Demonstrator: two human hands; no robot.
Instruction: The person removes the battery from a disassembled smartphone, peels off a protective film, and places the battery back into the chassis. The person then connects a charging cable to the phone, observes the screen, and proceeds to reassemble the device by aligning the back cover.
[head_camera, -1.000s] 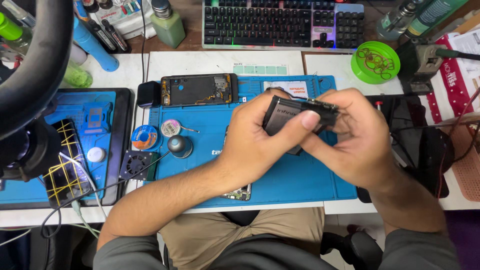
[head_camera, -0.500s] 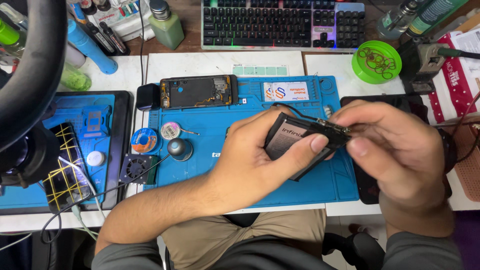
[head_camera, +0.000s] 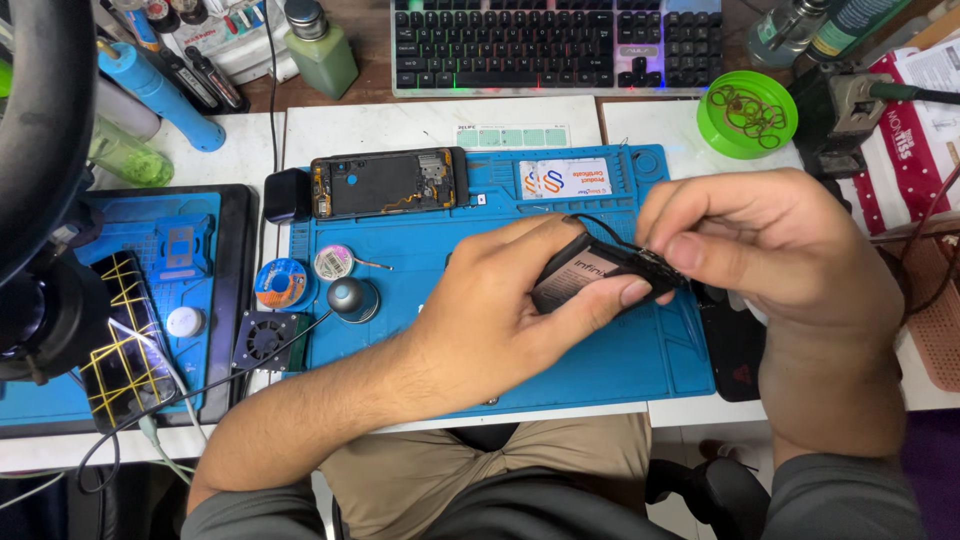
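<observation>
Two hands meet over the blue work mat (head_camera: 600, 370), and the view runs like this from left to right. At the far nine o'clock edge a black tray holds a smaller blue mat (head_camera: 185, 250) and a dark phone panel crossed with yellow tape (head_camera: 120, 335). Just right of it, on the blue work mat's left side, sit a small black fan (head_camera: 266, 340), a spool of solder wire (head_camera: 281, 283), a small round tin (head_camera: 334, 262) and a dark round knob (head_camera: 350, 297). At eleven o'clock from the mat's middle lies an opened phone (head_camera: 385, 184) with its back off, a small black cube (head_camera: 288, 195) touching its left end.

The left hand (head_camera: 500, 320) comes in from seven o'clock and is closed around a dark phone part (head_camera: 575, 280), thumb pressed on its lower edge and fingers wrapped behind. This part is held above the mat's centre, tilted, clear of the surface. The right hand (head_camera: 770, 250), entering from five o'clock, pinches the part's right end between thumb and fingertips; what exactly sits under those fingertips is hidden.

At twelve o'clock stands a black keyboard (head_camera: 555, 45), and at one o'clock a green round dish (head_camera: 722, 140) of small rings.
</observation>
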